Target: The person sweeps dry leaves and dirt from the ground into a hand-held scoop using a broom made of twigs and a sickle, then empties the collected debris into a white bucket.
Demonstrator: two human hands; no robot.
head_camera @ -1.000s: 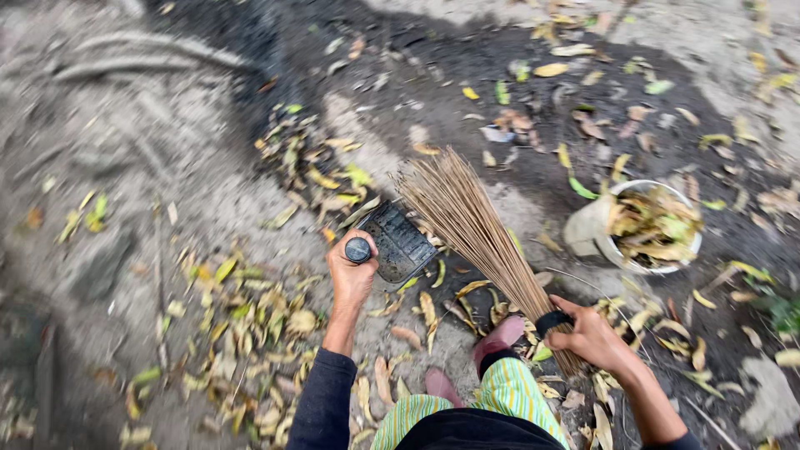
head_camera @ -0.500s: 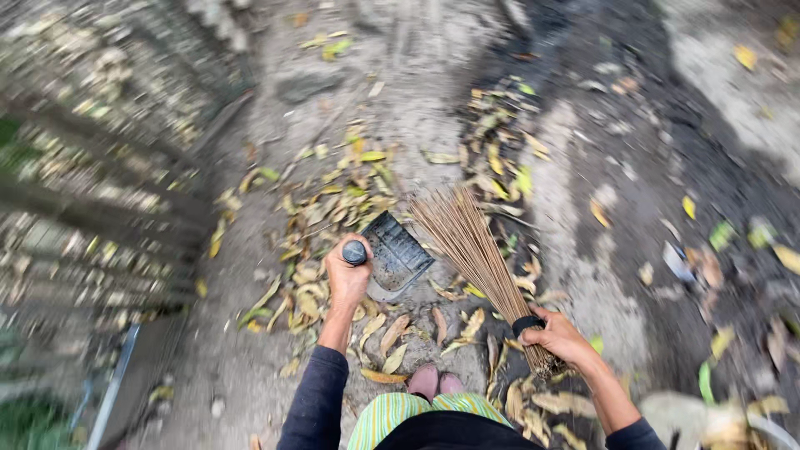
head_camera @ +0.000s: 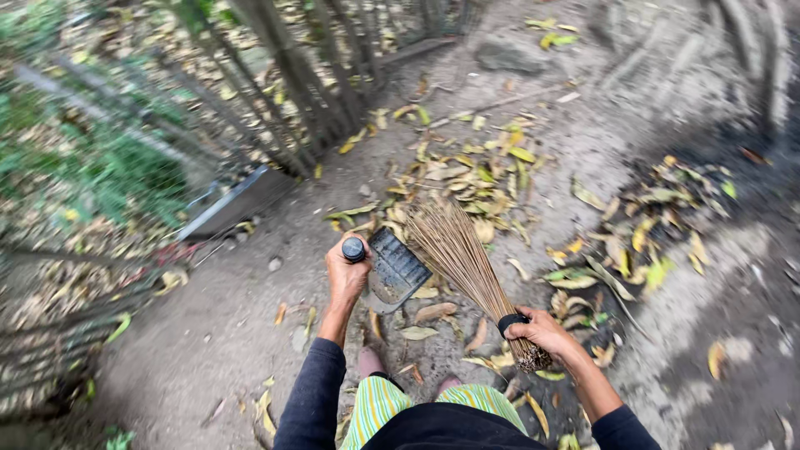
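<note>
Fence now upper left; left hand [head_camera: 346, 275] grips dustpan [head_camera: 397, 268] handle, right hand [head_camera: 542, 331] clamps stick broom [head_camera: 462, 254]. Leaves [head_camera: 483, 171] could scatter w/ hard sweep.

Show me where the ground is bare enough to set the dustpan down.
Bare dirt lies left of the left hand, between the dustpan and the fence. Leaves crowd the ground ahead of the broom; another pile lies right of it.

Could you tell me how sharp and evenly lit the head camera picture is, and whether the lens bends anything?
Head view: soft, even daylight with no glare; the broom, dustpan, left hand and right hand are fairly sharp; the fence and plants at upper left are smeared by blur; the wide lens bows the fence posts near the edges.
</note>
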